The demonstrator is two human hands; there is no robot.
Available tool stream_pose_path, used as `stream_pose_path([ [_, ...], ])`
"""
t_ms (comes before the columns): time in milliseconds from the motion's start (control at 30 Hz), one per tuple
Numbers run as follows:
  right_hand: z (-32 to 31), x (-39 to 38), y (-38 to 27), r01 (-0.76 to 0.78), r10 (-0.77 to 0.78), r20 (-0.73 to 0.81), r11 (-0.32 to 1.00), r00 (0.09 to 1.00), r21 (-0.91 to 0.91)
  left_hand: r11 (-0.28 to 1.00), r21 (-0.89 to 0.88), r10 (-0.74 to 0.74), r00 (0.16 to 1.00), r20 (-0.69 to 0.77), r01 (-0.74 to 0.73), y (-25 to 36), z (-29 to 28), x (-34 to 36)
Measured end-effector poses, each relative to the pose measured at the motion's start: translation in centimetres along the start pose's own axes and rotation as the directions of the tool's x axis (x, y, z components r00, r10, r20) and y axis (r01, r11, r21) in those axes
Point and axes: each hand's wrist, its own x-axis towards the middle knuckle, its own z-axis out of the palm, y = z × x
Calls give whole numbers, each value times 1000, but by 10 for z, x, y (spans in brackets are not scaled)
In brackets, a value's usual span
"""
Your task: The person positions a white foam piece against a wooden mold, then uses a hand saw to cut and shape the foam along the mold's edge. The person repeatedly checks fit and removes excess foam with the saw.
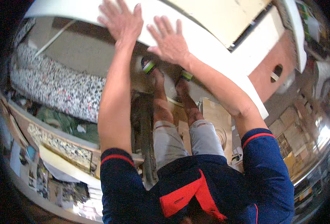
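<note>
A long white sheet [213,50], perhaps foam or padding, runs across the top of the view. My left hand [123,21] lies over it at the upper left, palm down with the fingers spread. To its right and slightly nearer, my right hand [171,42] is also spread, at the sheet's near edge. Neither hand grips anything. Whether the palms press on the sheet or hover just above it, I cannot tell. A cream panel [221,16] rests on the sheet's far side, with a dark gap along its right edge.
A reddish-brown board [264,63] with an oval hole adjoins the sheet at right. Speckled foam [60,84] lies at left, near a thin pale stick [55,38]. Below it, a shelf holds foam offcuts [62,145]. Wood pieces [217,123] stand by my legs; scraps litter the right floor.
</note>
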Motion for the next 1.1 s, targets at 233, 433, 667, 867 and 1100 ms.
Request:
stream_pose_path([
  [233,-20,-61,25,-161,162,164,987,973,-15,980,-86,184,980,73,-178,30,13,-40],
  [433,-25,-115,53,-253,244,93,962,965,101,991,-26,134,961,243,-132,26,8,-34],
  [667,-2,-163,80,-290,288,43,956,957,39,988,47,133,972,192,-145,38,10,-38],
  [867,-9,-179,84,-368,367,-21,929,930,-39,987,99,106,972,210,-129,36,1,-30],
  [1100,-4,-223,89,-483,482,-40,875,875,-23,974,146,105,916,386,-173,86,-13,-46],
])
